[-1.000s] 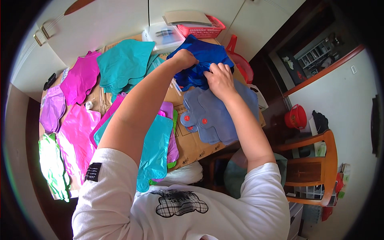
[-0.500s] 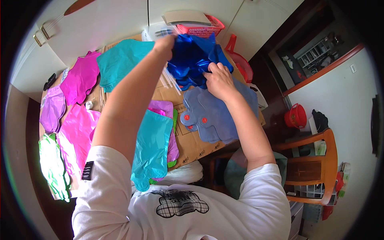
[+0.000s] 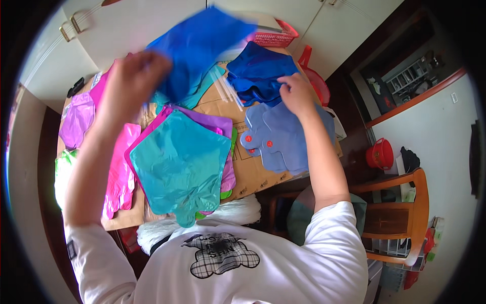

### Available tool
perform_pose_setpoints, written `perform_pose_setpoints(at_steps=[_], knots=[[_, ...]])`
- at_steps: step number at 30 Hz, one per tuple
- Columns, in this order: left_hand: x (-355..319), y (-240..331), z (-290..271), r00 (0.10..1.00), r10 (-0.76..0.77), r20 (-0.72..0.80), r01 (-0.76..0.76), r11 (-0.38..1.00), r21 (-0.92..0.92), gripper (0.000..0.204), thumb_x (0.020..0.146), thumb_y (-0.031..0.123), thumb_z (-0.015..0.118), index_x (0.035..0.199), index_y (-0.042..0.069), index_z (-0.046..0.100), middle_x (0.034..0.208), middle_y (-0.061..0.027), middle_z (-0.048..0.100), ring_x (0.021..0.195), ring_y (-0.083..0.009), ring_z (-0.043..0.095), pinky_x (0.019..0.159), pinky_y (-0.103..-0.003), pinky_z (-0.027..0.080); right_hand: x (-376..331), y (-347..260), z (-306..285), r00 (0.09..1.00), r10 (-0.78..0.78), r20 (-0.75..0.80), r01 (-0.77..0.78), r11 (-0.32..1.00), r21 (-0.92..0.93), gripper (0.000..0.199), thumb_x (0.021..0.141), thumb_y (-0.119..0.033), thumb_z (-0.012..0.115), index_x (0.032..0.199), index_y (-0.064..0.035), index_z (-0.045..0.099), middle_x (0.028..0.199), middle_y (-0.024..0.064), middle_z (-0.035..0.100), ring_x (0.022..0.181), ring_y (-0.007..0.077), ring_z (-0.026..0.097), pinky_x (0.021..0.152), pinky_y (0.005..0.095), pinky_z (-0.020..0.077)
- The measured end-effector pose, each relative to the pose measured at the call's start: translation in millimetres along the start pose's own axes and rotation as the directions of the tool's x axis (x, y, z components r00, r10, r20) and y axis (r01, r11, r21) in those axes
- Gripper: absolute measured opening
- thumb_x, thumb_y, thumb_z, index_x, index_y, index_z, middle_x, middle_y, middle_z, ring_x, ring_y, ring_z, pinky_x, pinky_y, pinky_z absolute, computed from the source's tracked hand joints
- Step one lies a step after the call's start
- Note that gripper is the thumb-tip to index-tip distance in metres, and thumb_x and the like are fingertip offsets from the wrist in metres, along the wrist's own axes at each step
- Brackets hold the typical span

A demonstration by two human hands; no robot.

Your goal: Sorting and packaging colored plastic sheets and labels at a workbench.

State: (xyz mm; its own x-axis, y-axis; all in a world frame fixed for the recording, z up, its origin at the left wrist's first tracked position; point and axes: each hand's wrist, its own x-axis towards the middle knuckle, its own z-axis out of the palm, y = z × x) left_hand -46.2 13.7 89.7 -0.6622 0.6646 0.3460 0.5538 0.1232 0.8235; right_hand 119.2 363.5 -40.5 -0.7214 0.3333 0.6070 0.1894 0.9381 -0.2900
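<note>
My left hand [image 3: 144, 76], smeared by motion, is closed on a shiny blue foil balloon [image 3: 195, 45], flat and uninflated, lifted over the table's left side. My right hand [image 3: 296, 95] is at the right edge of a pile of dark blue foil balloons [image 3: 258, 71], its thumb and forefinger apart and nothing between them. Just below that hand lies a stack of grey-blue flat balloons [image 3: 283, 142] with red round marks. In front of me rests a pile topped by a teal foil balloon [image 3: 179, 162], purple and green ones showing from beneath.
Purple [image 3: 77, 119] and pink foil balloons [image 3: 121, 175] lie at the left. White sticks [image 3: 226, 87] are on the cardboard-covered table [image 3: 253, 175] beside the dark blue pile. A red basket [image 3: 276, 39] stands at the back; a wooden chair [image 3: 392, 215] is at the right.
My left hand has pulled a blue balloon off the dark blue pile and carried it left. My right hand has let go of the pile and stays beside it.
</note>
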Motion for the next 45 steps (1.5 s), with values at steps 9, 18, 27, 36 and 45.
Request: perform_pose_setpoints(at_steps=[9, 18, 27, 36, 45], knots=[[-169.4, -26.2, 60.0, 0.903, -0.212, 0.373, 0.03, 0.898, 0.438, 0.019, 0.08, 0.018, 0.07, 0.078, 0.0, 0.065, 0.074, -0.0158, 0.062, 0.069, -0.033, 0.062, 0.064, -0.039, 0.05, -11.5, 4.2, -46.9, 0.959, 0.249, 0.133, -0.241, 0.968, -0.073, 0.015, 0.082, -0.02, 0.065, 0.083, -0.0056, 0.07, 0.088, 0.0153, 0.066, 0.083, 0.0344, 0.065, 0.075, 0.0424, 0.0509], [-37.3, 37.7, 208.1, 0.73, 0.269, 0.628, -0.335, 0.942, -0.014, 0.03, 0.081, 0.032, 0.072, 0.087, 0.003, 0.065, 0.09, -0.0141, 0.065, 0.08, -0.0324, 0.063, 0.069, -0.04, 0.05, -58.0, 1.6, -105.0, 0.906, 0.421, 0.051, -0.422, 0.906, 0.032, 0.019, 0.084, -0.022, 0.067, 0.086, -0.003, 0.07, 0.081, 0.0138, 0.068, 0.076, 0.0287, 0.066, 0.072, 0.0367, 0.0509], [-4.1, -13.7, 310.6, 0.706, 0.186, 0.683, -0.387, 0.91, 0.152, 0.023, 0.084, 0.033, 0.066, 0.095, 0.014, 0.071, 0.098, -0.0115, 0.067, 0.092, -0.0312, 0.064, 0.081, -0.041, 0.05, -100.4, 4.7, -121.2, 0.897, 0.443, 0.02, -0.44, 0.885, 0.155, 0.018, 0.084, -0.017, 0.068, 0.086, 0.0005, 0.07, 0.077, 0.0132, 0.068, 0.069, 0.0212, 0.066, 0.066, 0.0316, 0.0499], [15.7, 5.0, 296.7, 0.668, 0.015, 0.744, -0.096, 0.993, 0.066, 0.026, 0.088, 0.027, 0.061, 0.095, 0.005, 0.071, 0.086, -0.011, 0.07, 0.081, -0.0218, 0.065, 0.077, -0.037, 0.051, -160.9, -52.3, -111.6, 0.991, 0.056, 0.124, -0.061, 0.997, 0.039, 0.015, 0.079, -0.003, 0.064, 0.093, -0.0005, 0.069, 0.095, 0.0136, 0.067, 0.089, 0.0343, 0.062, 0.078, 0.04, 0.0507], [104.9, 15.3, 143.6, 0.969, 0.057, 0.24, 0.19, 0.449, -0.873, 0.028, 0.096, 0.018, 0.044, 0.088, 0.003, 0.065, 0.081, -0.0089, 0.067, 0.064, -0.0188, 0.066, 0.063, -0.032, 0.056, -165.2, -54.3, -102.5, 0.978, 0.059, 0.202, -0.037, 0.993, -0.108, 0.021, 0.077, -0.009, 0.068, 0.098, -0.0052, 0.071, 0.103, 0.0093, 0.067, 0.093, 0.0311, 0.062, 0.08, 0.0403, 0.0513]])
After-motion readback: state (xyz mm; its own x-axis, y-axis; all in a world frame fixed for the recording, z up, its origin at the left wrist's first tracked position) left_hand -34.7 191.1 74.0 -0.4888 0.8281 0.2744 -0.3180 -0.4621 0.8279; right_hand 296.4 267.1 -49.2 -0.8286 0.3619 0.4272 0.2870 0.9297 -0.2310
